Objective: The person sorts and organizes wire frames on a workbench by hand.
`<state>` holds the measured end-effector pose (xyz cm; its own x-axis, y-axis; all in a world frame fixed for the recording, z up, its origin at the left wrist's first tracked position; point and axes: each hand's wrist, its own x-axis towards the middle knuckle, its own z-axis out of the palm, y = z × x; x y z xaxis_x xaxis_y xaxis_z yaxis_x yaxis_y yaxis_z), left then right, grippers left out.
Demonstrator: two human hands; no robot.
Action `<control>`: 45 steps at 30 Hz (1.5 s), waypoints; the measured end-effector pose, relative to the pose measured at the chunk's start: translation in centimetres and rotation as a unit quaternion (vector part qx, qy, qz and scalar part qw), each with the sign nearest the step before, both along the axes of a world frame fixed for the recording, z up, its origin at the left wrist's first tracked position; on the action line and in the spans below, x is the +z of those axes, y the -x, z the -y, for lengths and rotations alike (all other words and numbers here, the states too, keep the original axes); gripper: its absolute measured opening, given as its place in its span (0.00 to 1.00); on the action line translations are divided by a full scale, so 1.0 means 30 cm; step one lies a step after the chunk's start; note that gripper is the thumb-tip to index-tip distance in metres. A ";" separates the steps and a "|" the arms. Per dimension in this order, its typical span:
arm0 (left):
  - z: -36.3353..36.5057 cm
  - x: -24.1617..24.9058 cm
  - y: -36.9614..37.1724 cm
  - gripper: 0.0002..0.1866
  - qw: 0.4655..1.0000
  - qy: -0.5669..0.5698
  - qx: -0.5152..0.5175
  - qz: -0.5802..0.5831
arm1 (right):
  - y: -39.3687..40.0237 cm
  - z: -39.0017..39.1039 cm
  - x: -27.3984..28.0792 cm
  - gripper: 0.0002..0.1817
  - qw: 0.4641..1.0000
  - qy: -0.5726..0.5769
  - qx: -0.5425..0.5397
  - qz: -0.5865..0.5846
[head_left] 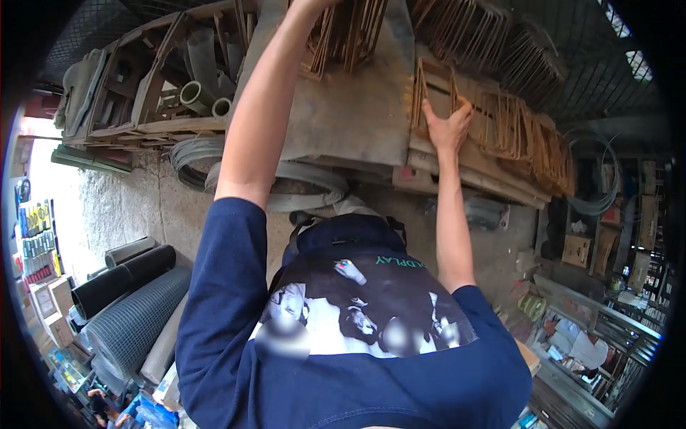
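My right hand (449, 129) spreads its thumb and fingers across the near end of a rusty rectangular rebar stirrup (416, 96), fingertips curled over the metal. This stirrup lies at the left end of a row of similar rusty stirrups (507, 129) on a wooden ledge. My left hand (314, 3) reaches to the top edge of the view, where its fingers are cut off. Close by it hangs a bunch of rusty wire frames (350, 32). Between my hands is a flat, dusty board or sheet (346, 107).
Coils of grey wire (307, 187) lie on the floor below the bench. Rolls of wire mesh (139, 322) stand at lower left. Wooden racks holding green tubes (194, 96) are at upper left. More stirrups (464, 32) hang at upper right; boxes (575, 250) sit on shelves at right.
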<state>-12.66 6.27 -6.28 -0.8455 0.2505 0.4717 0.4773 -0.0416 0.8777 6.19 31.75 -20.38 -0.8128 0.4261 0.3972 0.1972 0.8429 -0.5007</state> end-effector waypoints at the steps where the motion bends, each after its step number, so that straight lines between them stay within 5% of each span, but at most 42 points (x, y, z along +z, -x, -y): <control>1: 0.002 0.003 -0.005 0.36 0.999 0.023 0.039 0.000 | 0.008 -0.005 0.002 0.46 0.999 0.027 0.007 -0.024; 5: 0.013 -0.014 -0.024 0.32 0.995 0.021 -0.026 -0.092 | -0.004 -0.002 0.046 0.45 0.994 0.073 0.021 -0.075; 9: 0.011 0.001 -0.058 0.31 0.999 -0.020 -0.046 -0.020 | 0.027 -0.025 0.139 0.43 0.963 0.219 0.077 -0.140; 18: 0.025 0.010 -0.057 0.30 0.999 0.016 -0.042 0.002 | 0.223 -0.060 0.635 0.42 0.824 0.357 0.365 -0.248; 26: 0.029 0.011 -0.062 0.30 0.998 0.003 -0.051 0.026 | 0.388 -0.045 0.909 0.43 0.787 0.342 0.395 -0.327; 31: 0.032 0.009 -0.058 0.28 0.997 -0.008 -0.074 0.034 | 0.400 0.009 0.835 0.49 0.839 0.233 0.439 -0.221; 41: 0.027 -0.043 -0.035 0.19 0.998 -0.027 -0.056 -0.017 | 0.329 0.137 0.566 0.51 0.873 0.210 0.427 -0.105; 43: 0.034 -0.069 -0.003 0.16 0.993 0.020 0.048 -0.108 | 0.324 0.146 0.531 0.51 0.871 0.228 0.425 -0.093; 45: 0.049 -0.097 0.013 0.16 0.994 0.044 0.046 -0.084 | 0.311 0.157 0.523 0.51 0.874 0.234 0.415 -0.100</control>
<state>-13.04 4.80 -9.17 -0.7773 0.2227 0.5885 0.6163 0.0813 0.7833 -3.14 27.05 -4.69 -0.8530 -0.1223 0.5073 -0.5156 0.3479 -0.7831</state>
